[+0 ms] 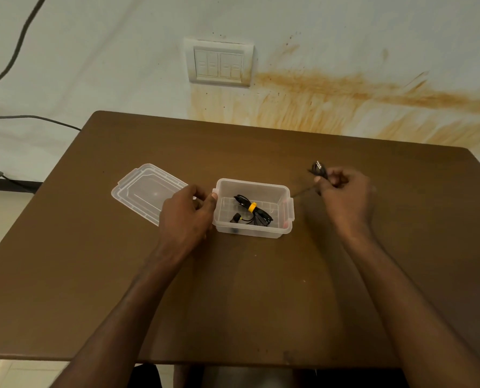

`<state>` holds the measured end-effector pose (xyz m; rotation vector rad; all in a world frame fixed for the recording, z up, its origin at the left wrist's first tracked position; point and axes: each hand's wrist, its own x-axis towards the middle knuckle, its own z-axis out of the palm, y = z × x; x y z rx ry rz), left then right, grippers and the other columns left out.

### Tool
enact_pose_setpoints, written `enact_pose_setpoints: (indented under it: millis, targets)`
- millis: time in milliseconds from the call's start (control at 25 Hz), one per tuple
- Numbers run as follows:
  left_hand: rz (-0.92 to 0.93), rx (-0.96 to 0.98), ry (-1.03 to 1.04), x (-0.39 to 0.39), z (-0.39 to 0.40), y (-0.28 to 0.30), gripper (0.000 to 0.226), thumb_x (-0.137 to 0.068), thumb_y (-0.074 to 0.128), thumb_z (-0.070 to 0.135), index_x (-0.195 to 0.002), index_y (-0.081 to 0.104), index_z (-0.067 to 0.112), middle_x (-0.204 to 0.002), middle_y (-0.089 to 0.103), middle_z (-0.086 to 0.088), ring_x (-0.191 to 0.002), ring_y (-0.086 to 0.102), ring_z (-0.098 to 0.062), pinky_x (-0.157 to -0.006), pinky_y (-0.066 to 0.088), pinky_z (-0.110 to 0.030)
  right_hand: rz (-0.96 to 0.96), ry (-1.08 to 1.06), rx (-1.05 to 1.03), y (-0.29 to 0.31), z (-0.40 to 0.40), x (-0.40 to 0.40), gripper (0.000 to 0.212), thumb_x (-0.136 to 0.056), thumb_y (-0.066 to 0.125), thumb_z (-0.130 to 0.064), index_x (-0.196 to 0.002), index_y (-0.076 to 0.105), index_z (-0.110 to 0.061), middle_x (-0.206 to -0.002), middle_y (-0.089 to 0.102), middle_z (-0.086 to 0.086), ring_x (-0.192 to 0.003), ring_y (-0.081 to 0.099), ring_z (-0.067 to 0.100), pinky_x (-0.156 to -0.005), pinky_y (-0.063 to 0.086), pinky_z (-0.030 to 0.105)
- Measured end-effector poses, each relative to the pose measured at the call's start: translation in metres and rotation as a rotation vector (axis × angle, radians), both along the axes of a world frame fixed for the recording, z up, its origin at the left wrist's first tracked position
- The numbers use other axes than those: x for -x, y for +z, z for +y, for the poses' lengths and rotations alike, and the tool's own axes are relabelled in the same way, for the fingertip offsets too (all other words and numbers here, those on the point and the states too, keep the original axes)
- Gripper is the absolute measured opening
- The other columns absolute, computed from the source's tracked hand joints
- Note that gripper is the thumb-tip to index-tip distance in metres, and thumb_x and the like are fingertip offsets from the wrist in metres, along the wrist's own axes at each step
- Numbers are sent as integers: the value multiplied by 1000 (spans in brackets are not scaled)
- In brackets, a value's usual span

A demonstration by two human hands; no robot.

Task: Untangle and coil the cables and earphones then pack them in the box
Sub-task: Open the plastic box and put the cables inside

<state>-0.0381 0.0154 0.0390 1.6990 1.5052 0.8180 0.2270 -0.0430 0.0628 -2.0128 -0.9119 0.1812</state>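
Brown table [233, 289], open box [287, 210], coiled cable [254, 210]

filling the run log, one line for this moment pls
left hand: steadies box | right hand: grips cable | box: one tied cable | lid: off
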Motion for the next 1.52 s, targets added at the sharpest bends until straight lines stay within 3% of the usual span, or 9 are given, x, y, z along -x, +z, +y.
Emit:
enact_pose_setpoints:
  millis: [80,160,320,520,760,1040,1240,1360,1520]
  targets:
    - [11,-4,-8,-2,2,0,23,-102,59,41,-88,63,23,-60,71,0,-43,64,-10,-50,55,-32,27,46,-317,11,3,15,17,-90,77,-17,-106,73,-18,-99,66,2,-89,65,17,-77,59,28]
    - [21,-5,-10,-3,2,-1,22,-102,59,42,-88,63,25,-61,71,1,-47,66,-12,-56,60,-38,-41,176,-406,15,4,37,23,-89,78,-11,-111,71,-13,-105,63,3,-91,63,12,-79,54,16]
    - [43,-2,-7,-3,2,-2,23,-103,57,43,-93,66,24,-67,71,2,-53,68,-14,-61,63,-43,-140,418,-168,-3,4,74,28,-84,85,-18,-106,67,-20,-99,65,-6,-87,64,6,-73,55,14]
    - [42,-14,-32,-4,2,-5,25,-103,57,45,-90,66,25,-61,71,1,-52,68,-14,-62,63,-47,-82,416,103,-23,14,103,16,-81,87,-29,-92,76,-24,-86,73,-12,-78,68,5,-71,59,30]
    - [40,-34,-63,5,-1,-7,22,-102,58,42,-92,68,26,-60,68,4,-49,64,-9,-57,59,-39,-402,372,337,-26,26,115,20,-95,71,-38,-108,81,-26,-114,63,2,-112,55,21,-88,55,42]
    - [314,-252,218,52,17,-16,18,-96,67,35,-103,69,18,-104,61,-4,-95,60,-23,-73,43,-32,-313,325,-4,-13,29,126,40,-95,63,-58,-100,80,-22,-99,62,-6,-93,52,12,-73,52,33]
    - [584,-82,68,68,14,-25,62,-78,77,65,-124,61,25,-149,40,-12,-134,39,-37,-98,43,-50,-294,481,-239,-15,29,156,18,-101,64,-28,-99,75,-13,-99,65,0,-90,59,13,-73,52,31]
    - [611,-159,-9,70,13,-24,60,-75,77,65,-118,64,24,-129,52,-8,-115,47,-31,-86,46,-41,-277,652,-218,-22,27,182,15,-101,64,-21,-102,74,-10,-101,66,1,-91,60,13,-78,54,31]
    - [564,-383,-45,70,14,-19,20,-93,71,38,-103,72,21,-107,64,-2,-92,53,-20,-74,49,-38,-234,685,-247,-24,25,186,15,-101,65,-20,-103,75,-9,-101,67,1,-91,61,11,-77,55,32]
